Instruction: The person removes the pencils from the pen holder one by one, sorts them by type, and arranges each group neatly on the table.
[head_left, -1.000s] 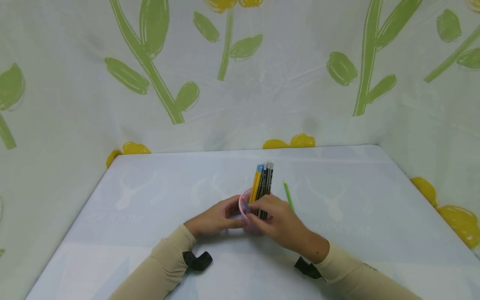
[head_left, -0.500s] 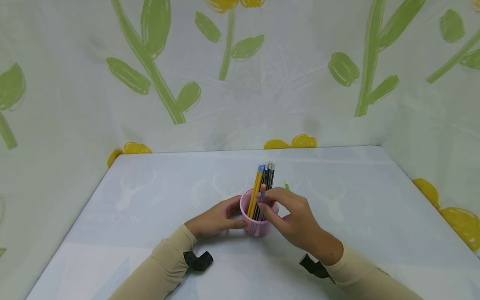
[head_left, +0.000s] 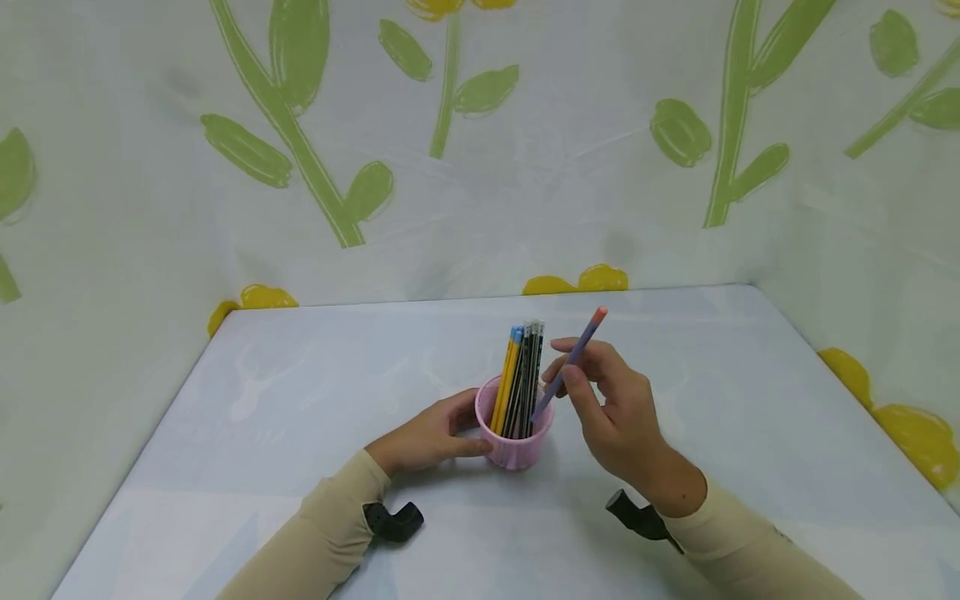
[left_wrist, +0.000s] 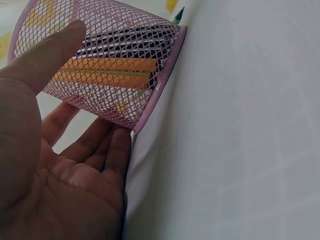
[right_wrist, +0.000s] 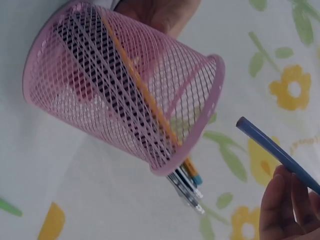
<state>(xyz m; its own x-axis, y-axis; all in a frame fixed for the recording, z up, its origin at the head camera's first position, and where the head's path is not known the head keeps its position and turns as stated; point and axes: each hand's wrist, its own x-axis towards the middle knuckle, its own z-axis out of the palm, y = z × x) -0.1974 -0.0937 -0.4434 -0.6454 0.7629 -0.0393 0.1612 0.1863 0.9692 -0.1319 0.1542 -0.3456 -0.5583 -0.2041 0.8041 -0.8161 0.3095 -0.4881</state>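
Note:
A pink mesh pencil cup (head_left: 513, 452) stands upright on the table. My left hand (head_left: 431, 435) holds it from the left, thumb on the near side and fingers behind. Inside lean several black pencils (head_left: 534, 367) and yellow pencils (head_left: 506, 379) with blue ends. My right hand (head_left: 618, 412) pinches a purple-blue pencil (head_left: 581, 343) with a coral top, tilted to the right. In the right wrist view, this pencil's lower end (right_wrist: 243, 123) is in the air beyond the cup's rim (right_wrist: 212, 100), apart from it.
A green pencil (right_wrist: 10, 207) lies on the table to the right of the cup; in the head view my right hand hides it. The pale tabletop (head_left: 300, 533) meets flower-print fabric walls (head_left: 570, 183) at its back and sides.
My right hand has drawn the purple-blue pencil up out of the cup and moved right with it. The left hand has stayed at the cup.

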